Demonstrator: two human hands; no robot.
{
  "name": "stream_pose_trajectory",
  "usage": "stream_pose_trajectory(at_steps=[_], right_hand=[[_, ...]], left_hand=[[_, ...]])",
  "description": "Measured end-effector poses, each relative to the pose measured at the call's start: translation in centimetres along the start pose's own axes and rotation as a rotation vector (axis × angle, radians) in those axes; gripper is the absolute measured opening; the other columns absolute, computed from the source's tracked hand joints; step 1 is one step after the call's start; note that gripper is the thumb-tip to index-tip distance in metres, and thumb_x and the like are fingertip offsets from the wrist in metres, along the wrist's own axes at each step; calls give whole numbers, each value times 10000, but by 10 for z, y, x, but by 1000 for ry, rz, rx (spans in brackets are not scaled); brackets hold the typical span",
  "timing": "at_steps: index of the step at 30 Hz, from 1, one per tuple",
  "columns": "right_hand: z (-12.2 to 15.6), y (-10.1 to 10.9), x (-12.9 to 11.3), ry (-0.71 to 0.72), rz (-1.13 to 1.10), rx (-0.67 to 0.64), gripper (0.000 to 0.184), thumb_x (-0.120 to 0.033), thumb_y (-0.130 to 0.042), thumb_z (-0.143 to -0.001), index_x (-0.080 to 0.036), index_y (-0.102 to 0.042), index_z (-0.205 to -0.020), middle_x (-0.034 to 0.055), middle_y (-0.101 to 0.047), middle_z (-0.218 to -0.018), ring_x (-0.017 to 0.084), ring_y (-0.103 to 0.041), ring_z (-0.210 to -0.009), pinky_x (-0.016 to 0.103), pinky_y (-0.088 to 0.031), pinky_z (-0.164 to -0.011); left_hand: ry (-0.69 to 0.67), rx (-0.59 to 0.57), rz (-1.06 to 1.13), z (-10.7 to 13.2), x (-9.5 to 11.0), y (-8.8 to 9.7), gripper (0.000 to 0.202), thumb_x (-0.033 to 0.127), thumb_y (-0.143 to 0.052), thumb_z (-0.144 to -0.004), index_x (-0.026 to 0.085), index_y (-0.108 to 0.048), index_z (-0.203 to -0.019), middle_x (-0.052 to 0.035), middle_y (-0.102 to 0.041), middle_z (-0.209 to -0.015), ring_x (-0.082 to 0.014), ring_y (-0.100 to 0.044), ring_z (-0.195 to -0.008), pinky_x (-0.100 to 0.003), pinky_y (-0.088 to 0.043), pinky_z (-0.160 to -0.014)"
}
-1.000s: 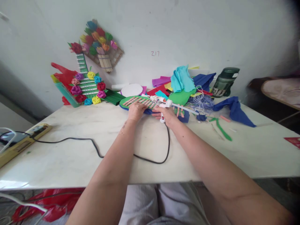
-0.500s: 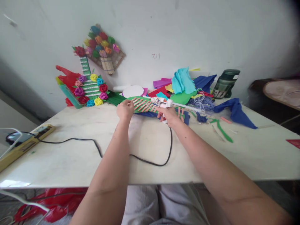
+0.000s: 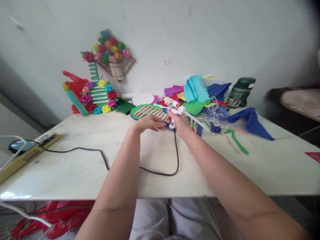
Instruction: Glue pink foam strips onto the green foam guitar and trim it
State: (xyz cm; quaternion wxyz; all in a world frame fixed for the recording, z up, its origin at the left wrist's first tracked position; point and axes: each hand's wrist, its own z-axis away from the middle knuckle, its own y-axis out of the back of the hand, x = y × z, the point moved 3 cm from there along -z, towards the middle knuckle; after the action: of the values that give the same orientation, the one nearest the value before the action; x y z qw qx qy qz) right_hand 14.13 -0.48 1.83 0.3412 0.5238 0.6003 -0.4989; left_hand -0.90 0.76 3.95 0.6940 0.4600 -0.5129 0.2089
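A white glue gun [image 3: 180, 109] is gripped in my right hand [image 3: 182, 125], its glue stick sticking out to the right and its nozzle raised up and left. The flat green guitar-shaped craft [image 3: 136, 110] lies on the table beneath and behind both hands; pink strips and white strings cross its body, and blue shows at its edge. My left hand [image 3: 149, 122] is at the near edge of the craft, fingers bent together and pointing toward the glue gun. What is between its fingertips is too small to make out. My hands partly hide the craft's middle.
The gun's black cord [image 3: 160, 172] runs left to a power strip [image 3: 47, 141]. A finished flower-covered guitar [image 3: 98, 95] leans at the back left. Crepe paper [image 3: 196, 88], a tangle of yarn [image 3: 217, 113], blue cloth [image 3: 252, 123] and a dark bottle [image 3: 241, 93] occupy the back right.
My left hand has moved right from the craft's left part to beside the glue gun. The glue gun has tilted, its nozzle up and its glue stick lower.
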Motion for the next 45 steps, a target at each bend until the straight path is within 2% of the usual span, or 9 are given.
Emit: stream_pose_trajectory(at_steps=[8,13,18,20,23,28,34,41,45], right_hand=[[-5,2,5,87,78,52,315,-466,-638,-750,-200,-648,-918,31,-672,-929,183,-611,-986,279,-492,-807],[-4,-2,2,74,112,17,343,-512,-606,-770,-211,-647,-930,35,-672,-952,187,-613,-961,293,-493,-799],[-3,-3,4,108,170,-37,388,-454,-672,-716,-236,-629,-1033,4,-664,-964,140,-605,-875,278,-476,-811],[-7,3,7,124,250,3,295,-414,-668,-717,-219,-646,-937,-4,-663,-883,130,-600,-804,268,-470,-785],[-13,12,10,114,425,81,166,-355,-593,-765,-212,-608,-681,-25,-608,-650,134,-573,-668,261,-463,-699],[-10,19,0,107,741,140,300,-378,-479,-842,-225,-566,-599,-6,-608,-598,166,-569,-684,258,-431,-652],[-8,20,-12,137,1098,120,379,-365,-366,-905,-185,-634,-706,43,-661,-691,176,-578,-706,267,-387,-667],[-21,60,-29,9,1295,238,286,-308,-447,-858,-197,-702,-920,77,-703,-811,204,-625,-756,276,-422,-665],[-24,78,-41,-49,1394,270,259,-267,-486,-817,-205,-706,-936,86,-715,-901,224,-646,-842,287,-450,-703]], left_hand=[[-133,-13,131,-18,1,-34,234,288,-726,-691,124,-571,-753,-8,-603,-702,-103,-601,-639,-257,-533,-623],[-206,71,-56,-18,8,-35,153,256,-625,-769,139,-544,-824,-6,-586,-702,-110,-583,-584,-250,-521,-522],[-148,424,-145,-8,9,8,186,329,-553,-812,146,-574,-789,-9,-592,-635,-133,-588,-547,-254,-510,-512],[-24,673,-197,7,4,37,193,343,-568,-790,155,-569,-741,-7,-573,-578,-149,-590,-525,-255,-502,-501],[265,828,-318,34,-12,73,203,313,-572,-767,165,-548,-630,-33,-551,-494,-186,-610,-495,-272,-498,-500],[709,876,-430,69,-56,103,141,243,-575,-727,118,-618,-779,-87,-590,-480,-241,-651,-530,-294,-494,-546],[823,956,-290,82,-95,118,419,177,-616,-649,82,-619,-1057,-214,-692,-856,-321,-674,-667,-364,-505,-594],[852,946,-510,90,-85,127,298,225,-638,-620,101,-655,-890,-208,-666,-761,-371,-642,-885,-423,-488,-762],[808,1079,-636,86,-53,125,382,384,-708,-600,113,-656,-865,-269,-638,-1057,-441,-565,-1061,-513,-456,-842]])
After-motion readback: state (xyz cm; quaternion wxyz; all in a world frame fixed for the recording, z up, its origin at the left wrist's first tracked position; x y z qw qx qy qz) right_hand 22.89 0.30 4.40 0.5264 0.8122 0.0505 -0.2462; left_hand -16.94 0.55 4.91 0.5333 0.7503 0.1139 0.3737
